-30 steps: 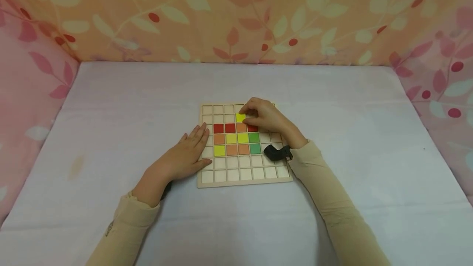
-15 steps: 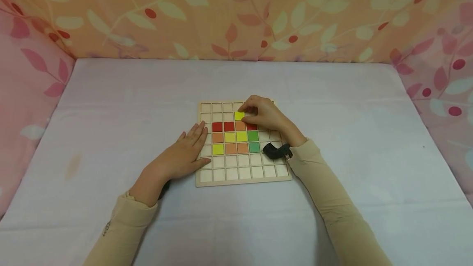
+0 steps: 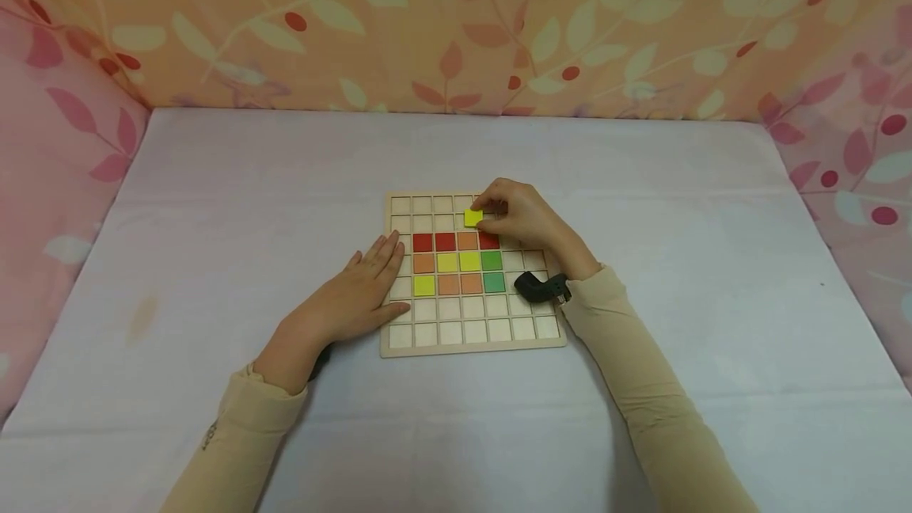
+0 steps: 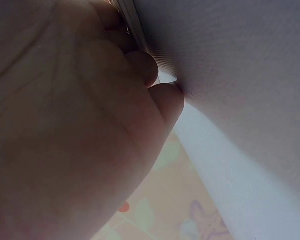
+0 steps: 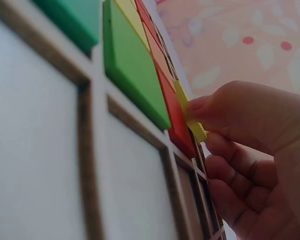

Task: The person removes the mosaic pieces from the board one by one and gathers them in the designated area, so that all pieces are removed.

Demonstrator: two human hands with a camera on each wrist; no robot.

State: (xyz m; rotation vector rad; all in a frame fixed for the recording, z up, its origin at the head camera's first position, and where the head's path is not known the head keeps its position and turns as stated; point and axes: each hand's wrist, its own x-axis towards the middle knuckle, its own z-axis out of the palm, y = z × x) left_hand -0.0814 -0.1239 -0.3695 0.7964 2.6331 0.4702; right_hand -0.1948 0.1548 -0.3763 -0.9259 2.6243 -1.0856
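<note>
My right hand (image 3: 523, 214) arches over the far-right corner of a square, pale wooden gridded board (image 3: 470, 350), knuckles raised, thumb and fingertip pinching a thin, square, bright yellow tile (image 3: 473, 218). That tile sits near the board's far edge, across a grid line, just beyond the flat, square red tile (image 3: 489, 241) at the right end of its row; whether it touches the wood I can't tell. My forearm slants in from the near edge of the white cloth-covered tabletop (image 3: 214, 204), right of the board, a small black wrist camera (image 3: 539, 287) jutting over the board's right side. And my left hand (image 3: 356, 295): palm down, fingers straight and grasping nothing, tips over the board's left edge, thumb spread toward the near-left corner. The board lies mid-tabletop, well apart from the far edge.
</note>
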